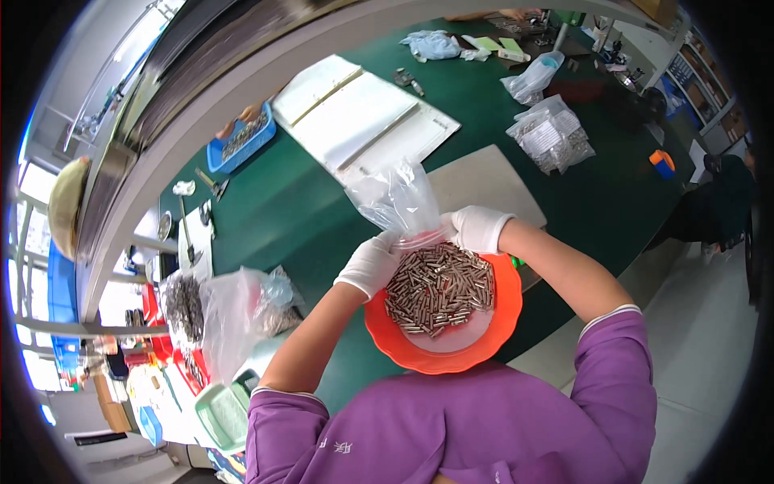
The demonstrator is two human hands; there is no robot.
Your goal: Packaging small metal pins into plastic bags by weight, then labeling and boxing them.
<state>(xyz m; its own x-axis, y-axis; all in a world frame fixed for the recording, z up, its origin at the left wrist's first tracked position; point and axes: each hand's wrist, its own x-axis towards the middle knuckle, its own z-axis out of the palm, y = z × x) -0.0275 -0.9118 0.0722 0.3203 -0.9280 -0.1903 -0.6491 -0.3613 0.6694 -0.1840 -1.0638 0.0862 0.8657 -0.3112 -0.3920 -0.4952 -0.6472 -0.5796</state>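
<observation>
Head view: angled inward, left hand and right hand clamp the clear bag.

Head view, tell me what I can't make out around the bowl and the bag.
All in the head view:
Orange bowl, part of the far rim: covered by the clear plastic bag, left hand and right hand.
Bowl floor under the metal pins: hidden by the pile.
Fine detail on single pins: too small.
Grey board, near side: partly behind the right forearm and bowl.
</observation>
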